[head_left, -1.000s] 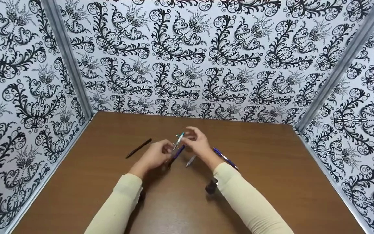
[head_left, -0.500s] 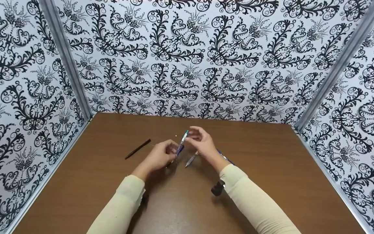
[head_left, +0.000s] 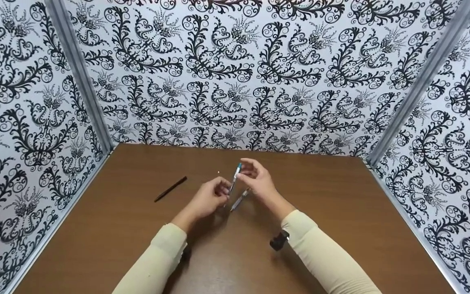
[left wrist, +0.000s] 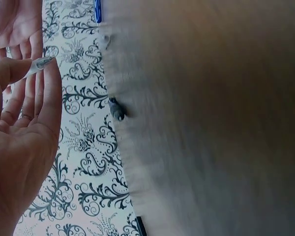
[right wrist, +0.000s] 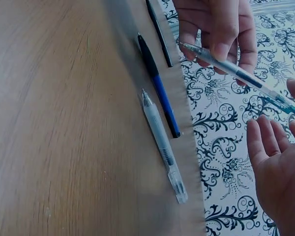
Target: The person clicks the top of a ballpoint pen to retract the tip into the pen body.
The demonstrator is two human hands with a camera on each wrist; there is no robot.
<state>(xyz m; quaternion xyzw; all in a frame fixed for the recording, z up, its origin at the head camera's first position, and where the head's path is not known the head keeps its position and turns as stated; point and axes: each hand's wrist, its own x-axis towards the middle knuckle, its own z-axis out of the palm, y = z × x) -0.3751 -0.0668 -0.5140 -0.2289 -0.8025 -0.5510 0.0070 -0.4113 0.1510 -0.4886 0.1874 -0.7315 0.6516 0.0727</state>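
Note:
A clear pen with a teal end (head_left: pixel 235 178) is held up slantwise between both hands above the table. My left hand (head_left: pixel 209 198) pinches it near the tip, between thumb and forefinger, as the left wrist view shows at the pen tip (left wrist: pixel 42 64). At the teal end, my right hand (head_left: pixel 256 178) grips with thumb and fingers; its other fingers are spread in the right wrist view. Below the hands lie a second clear pen (right wrist: pixel 161 137) and a blue pen with a black grip (right wrist: pixel 157 83). The left hand hides that blue pen in the head view.
A black pen (head_left: pixel 170 189) lies to the left on the brown table (head_left: pixel 227 261). Another blue pen (left wrist: pixel 98 11) shows at the top of the left wrist view. A tiny white speck (head_left: pixel 218 172) lies beyond the left hand. Patterned walls (head_left: pixel 235 81) enclose the table's back and sides.
Both hands have shifted slightly right in the head view, and the held pen stands steeper. The two blue pens visible there earlier are now covered by the hands and arm.

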